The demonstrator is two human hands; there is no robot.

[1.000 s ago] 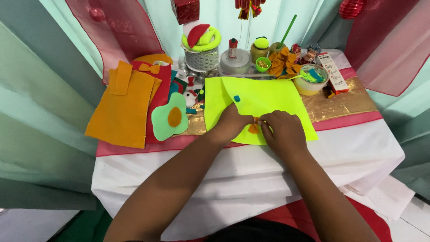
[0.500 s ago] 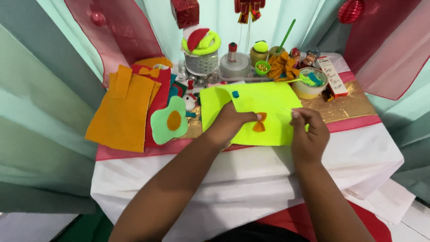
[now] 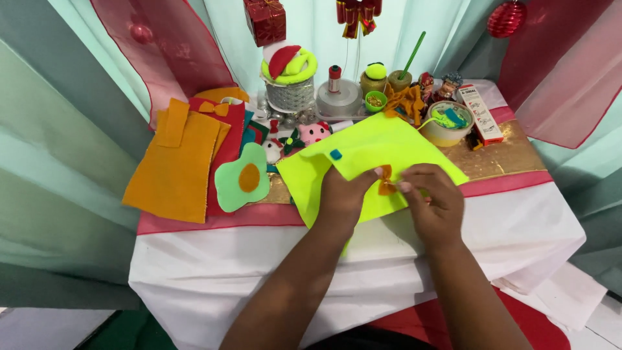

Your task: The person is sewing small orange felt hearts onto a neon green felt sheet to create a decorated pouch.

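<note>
Orange bow half under fingers

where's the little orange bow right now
In the head view, the orange bow lies on the yellow-green felt sheet, just right of centre, between the left hand and right hand fingertips.

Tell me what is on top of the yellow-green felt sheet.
On the yellow-green felt sheet lie a small teal square and an orange bow, pinched between left hand and right hand. Whatever lies beneath the hands is covered.
</note>
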